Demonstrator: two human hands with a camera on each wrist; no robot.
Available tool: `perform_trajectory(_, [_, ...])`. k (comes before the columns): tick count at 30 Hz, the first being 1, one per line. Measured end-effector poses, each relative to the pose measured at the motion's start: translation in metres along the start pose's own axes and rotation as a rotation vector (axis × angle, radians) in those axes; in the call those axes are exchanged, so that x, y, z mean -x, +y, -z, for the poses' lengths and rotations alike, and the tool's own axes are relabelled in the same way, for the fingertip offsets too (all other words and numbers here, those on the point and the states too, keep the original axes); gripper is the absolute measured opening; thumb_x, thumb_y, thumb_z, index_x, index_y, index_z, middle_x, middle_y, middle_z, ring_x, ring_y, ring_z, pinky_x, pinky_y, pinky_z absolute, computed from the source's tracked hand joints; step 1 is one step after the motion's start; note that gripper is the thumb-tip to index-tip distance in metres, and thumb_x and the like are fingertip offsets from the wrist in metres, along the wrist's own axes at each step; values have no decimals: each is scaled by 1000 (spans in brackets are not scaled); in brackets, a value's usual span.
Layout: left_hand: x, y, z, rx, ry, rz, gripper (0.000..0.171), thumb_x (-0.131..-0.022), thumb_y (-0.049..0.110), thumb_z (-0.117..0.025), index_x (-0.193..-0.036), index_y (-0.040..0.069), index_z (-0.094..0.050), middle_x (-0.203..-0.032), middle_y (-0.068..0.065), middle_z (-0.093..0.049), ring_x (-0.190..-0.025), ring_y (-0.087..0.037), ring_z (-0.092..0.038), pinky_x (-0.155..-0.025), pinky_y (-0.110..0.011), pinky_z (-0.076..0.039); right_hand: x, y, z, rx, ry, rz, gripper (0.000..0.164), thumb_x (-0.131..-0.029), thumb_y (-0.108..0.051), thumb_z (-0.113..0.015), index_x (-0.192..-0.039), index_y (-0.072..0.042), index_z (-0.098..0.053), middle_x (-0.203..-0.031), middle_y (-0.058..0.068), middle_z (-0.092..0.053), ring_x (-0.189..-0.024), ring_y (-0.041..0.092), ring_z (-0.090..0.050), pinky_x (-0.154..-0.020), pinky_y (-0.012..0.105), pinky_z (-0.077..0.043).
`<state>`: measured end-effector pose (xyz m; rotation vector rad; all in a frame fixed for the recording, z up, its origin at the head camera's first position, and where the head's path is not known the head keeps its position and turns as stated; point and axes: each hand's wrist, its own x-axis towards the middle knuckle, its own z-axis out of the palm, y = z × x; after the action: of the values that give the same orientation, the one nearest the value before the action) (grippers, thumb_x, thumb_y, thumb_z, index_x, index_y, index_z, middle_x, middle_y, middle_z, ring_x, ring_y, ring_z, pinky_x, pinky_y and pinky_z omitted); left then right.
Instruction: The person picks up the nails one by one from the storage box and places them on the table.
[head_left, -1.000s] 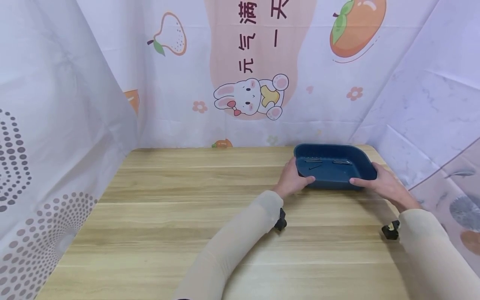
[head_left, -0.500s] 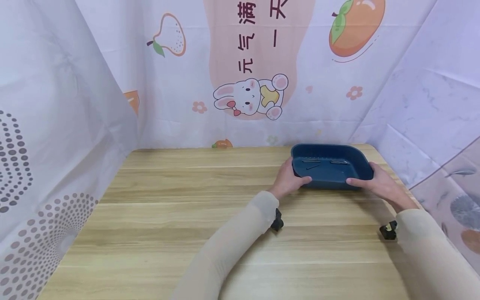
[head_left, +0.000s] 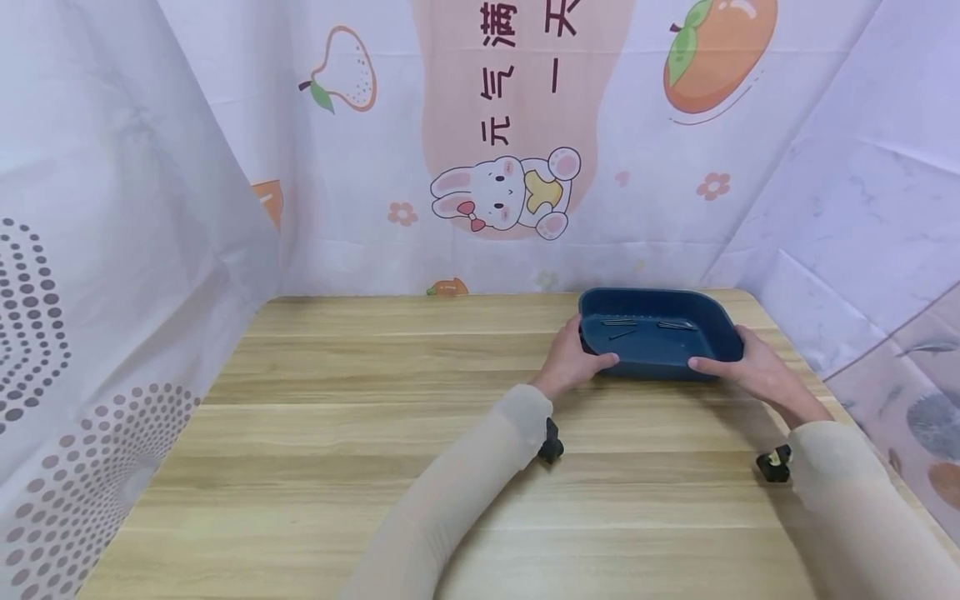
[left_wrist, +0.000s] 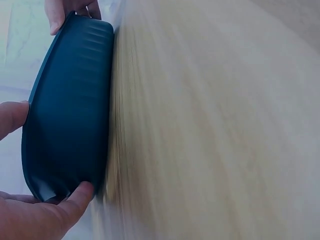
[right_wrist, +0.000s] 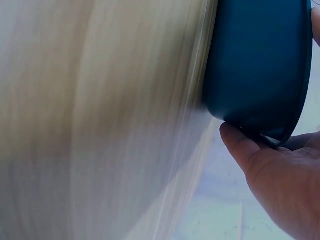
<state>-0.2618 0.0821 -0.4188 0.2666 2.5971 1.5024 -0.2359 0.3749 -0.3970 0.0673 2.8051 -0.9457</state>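
A dark blue plastic basin (head_left: 652, 369) with rounded corners sits at the back right of the table, held between both hands. My left hand (head_left: 573, 358) grips its left end, thumb over the near wall. On the opposite end my right hand (head_left: 759, 372) holds it in the same way, thumb on the front. Several slim dark strips (head_left: 618, 323) show on the basin's floor. In the left wrist view, the basin's side (left_wrist: 70, 110) runs close along the tabletop. The right wrist view shows the thumb pressed to the lower corner of the wall.
The wood-grain table (head_left: 360, 467) spreads in front and to the left. Behind it hangs a printed curtain (head_left: 352, 208) right at the back edge; more cloth encloses both sides. A small black device (head_left: 551, 442) sits under the left cuff, another (head_left: 775, 462) under the right.
The basin has shifted slightly to the left along the back of the table, and both hands have moved with it. Their hold looks the same.
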Motion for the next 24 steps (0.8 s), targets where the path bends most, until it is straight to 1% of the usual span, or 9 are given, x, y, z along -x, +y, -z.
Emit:
perform_trajectory(3, [1,-1,2,4,-1,9,89,-81,37,-75,-152,16,-24,-152,-2,-32,-137,-20,-33,-107,-39,-36,0,-1,-1,-9,0,4,123,-80,-62,-64,-146,6,14,-150,38,5,-134,58,-5,-101,70,-17])
perform_trajectory(8, [2,-4,6,13,-2,23,90,-81,38,-75,-152,18,-23,-153,-1,-31,-138,-20,-33,-106,-40,-36,0,-6,-4,-31,18,29,122,-80,-60,-66,-147,8,9,-149,40,-2,-133,58,-10,-102,69,-18])
perform_trajectory(12, [2,-7,10,19,5,16,91,-80,40,-76,-152,17,-24,-153,-1,-32,-137,-20,-34,-106,-40,-37,0,-10,-6,-35,20,42,121,-80,-59,-67,-147,9,7,-148,41,-5,-133,58,-13,-101,69,-19])
perform_trajectory(21, [4,-13,18,33,19,17,90,-81,37,-76,-152,17,-25,-152,-1,-32,-137,-20,-34,-106,-40,-36,-4,-17,-12,-16,1,39,122,-80,-62,-65,-147,8,10,-149,40,-1,-134,57,-10,-101,69,-18])
perform_trajectory(24, [5,-15,20,34,17,13,90,-80,37,-76,-151,17,-25,-153,-1,-32,-138,-21,-33,-106,-40,-36,-4,-18,-14,-15,9,41,122,-80,-62,-65,-147,8,9,-149,40,-4,-133,57,-12,-101,69,-19])
